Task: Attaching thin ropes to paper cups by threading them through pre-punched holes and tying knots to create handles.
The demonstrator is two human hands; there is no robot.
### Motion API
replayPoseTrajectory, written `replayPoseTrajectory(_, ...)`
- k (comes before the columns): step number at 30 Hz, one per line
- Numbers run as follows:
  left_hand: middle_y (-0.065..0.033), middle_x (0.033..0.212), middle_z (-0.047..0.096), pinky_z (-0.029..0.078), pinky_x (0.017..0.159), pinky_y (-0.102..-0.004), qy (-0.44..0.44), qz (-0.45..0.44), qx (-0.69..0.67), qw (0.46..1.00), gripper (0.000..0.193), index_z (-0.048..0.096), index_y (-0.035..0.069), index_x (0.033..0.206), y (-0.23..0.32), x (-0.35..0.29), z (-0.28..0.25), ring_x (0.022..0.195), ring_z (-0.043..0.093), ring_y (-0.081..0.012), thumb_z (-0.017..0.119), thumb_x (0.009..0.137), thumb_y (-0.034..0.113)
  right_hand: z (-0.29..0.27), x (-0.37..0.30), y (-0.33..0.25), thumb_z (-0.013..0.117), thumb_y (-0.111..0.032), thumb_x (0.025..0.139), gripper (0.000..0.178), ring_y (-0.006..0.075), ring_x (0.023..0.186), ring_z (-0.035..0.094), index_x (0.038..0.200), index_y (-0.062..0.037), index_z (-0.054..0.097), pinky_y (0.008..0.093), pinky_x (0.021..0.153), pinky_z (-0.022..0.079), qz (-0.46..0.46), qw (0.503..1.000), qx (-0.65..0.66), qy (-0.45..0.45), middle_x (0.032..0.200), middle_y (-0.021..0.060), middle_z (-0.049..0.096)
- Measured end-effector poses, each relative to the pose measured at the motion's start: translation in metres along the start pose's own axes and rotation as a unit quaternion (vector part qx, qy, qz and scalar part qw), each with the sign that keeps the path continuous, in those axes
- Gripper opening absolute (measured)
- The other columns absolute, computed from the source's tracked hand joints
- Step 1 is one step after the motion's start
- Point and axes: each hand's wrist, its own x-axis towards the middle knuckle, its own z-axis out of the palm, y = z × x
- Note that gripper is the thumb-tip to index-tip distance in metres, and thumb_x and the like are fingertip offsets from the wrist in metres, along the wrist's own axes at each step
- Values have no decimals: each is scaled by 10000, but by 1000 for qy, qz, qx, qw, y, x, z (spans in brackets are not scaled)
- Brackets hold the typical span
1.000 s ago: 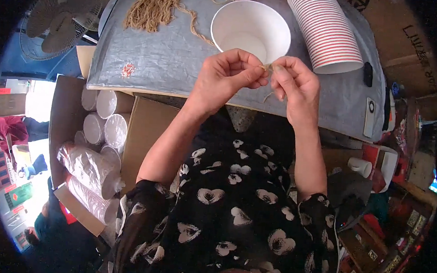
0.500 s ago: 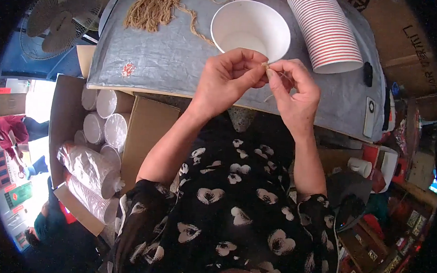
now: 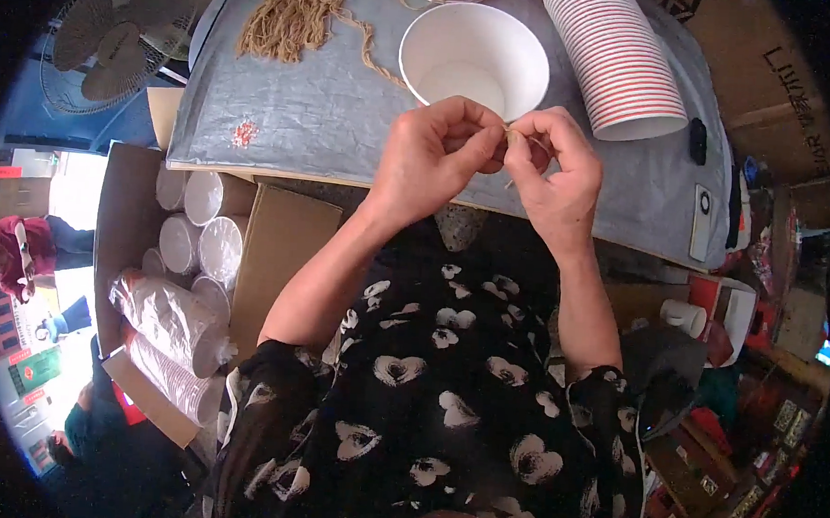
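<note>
Both hands meet at the near rim of a white paper bucket (image 3: 475, 53), which lies tilted with its open mouth toward me. My left hand (image 3: 430, 158) pinches a thin tan piece of twine (image 3: 507, 130) between thumb and fingers. Fingertip to fingertip with it, my right hand (image 3: 559, 177) pinches the same twine, and a short loose end shows below its fingers. Whether the twine is fastened to the bucket is hidden by my fingers. Beyond my left hand lies a bundle of tan twine (image 3: 291, 20), with a strand trailing to the bucket's left side.
A nested stack of red-striped paper buckets (image 3: 618, 69) lies to the right. Small red-and-white bits (image 3: 244, 134) sit on the grey-covered table (image 3: 319, 125). An open carton (image 3: 286, 244) of wrapped buckets stands at lower left; a fan (image 3: 114, 51) is beyond it.
My hands have shifted slightly down and left, still pinching the twine. The bucket has tipped a little, showing more of its inside bottom. A person at far left has moved an arm.
</note>
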Motion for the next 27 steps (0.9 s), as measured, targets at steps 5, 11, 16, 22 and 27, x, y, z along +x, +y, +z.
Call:
replayPoseTrajectory(5,-133,928,723,604,743,-270,-3,-80,-137,987,222,630,-74,1050,5,2,-1,848,706,-153,602,1001,141,-1,-5,5,675,15,851,127,56,689,559,962,-21,624,208,587,449,30,999,26,10,822,15,587)
replayPoseTrajectory(11,-137,940,725,601,755,-272,1,-66,-96,993,247,626,-84,1057,-2,4,-3,849,710,-159,600,1005,156,-3,-1,-2,684,-8,859,126,73,687,565,971,-20,627,221,590,454,9,1000,-25,-2,849,18,613)
replayPoseTrajectory(16,-140,944,723,604,767,-285,-19,-50,-76,996,246,627,-86,1053,0,3,-2,850,712,-168,597,1006,154,-5,-1,4,685,-4,857,122,70,686,567,965,-16,628,218,601,458,-23,999,-41,-5,841,12,611)
replayPoseTrajectory(22,-137,961,715,601,777,-298,-41,-78,-91,992,273,626,-76,1075,3,3,-2,873,719,-198,606,1005,186,-4,-7,10,687,-60,899,91,37,704,560,963,-19,636,202,630,457,86,992,88,22,840,-16,614)
replayPoseTrajectory(27,-139,997,712,593,793,-302,-47,-68,-87,993,295,619,-64,1120,-2,4,-4,895,719,-212,613,1003,206,-9,-2,0,700,-128,933,148,32,724,566,1012,-9,660,199,650,461,127,985,118,-26,832,-24,629)
